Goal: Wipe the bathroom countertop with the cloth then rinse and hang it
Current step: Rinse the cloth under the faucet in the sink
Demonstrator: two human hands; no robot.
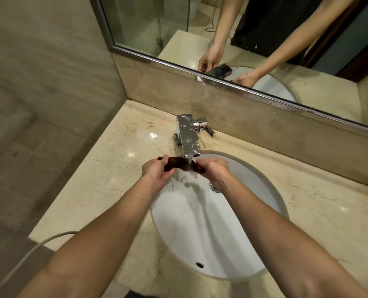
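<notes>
While water runs mid-frame, left hand (157, 168) and right hand (215, 168) grip the cloth (178, 164) stretched beneath the tap (188, 138), rinsing it.

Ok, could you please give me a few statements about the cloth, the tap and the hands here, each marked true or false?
1. The left hand and the right hand each grip one end of the dark cloth. True.
2. The tap is turned off. False: water runs from its spout onto the cloth.
3. The cloth is stretched under the spout, over the far side of the white basin. True.
4. The cloth lies spread on the countertop. False: it is held up under the spout, off the countertop.
5. The basin is full of water. False: only a thin stream runs down it toward the drain.
</notes>
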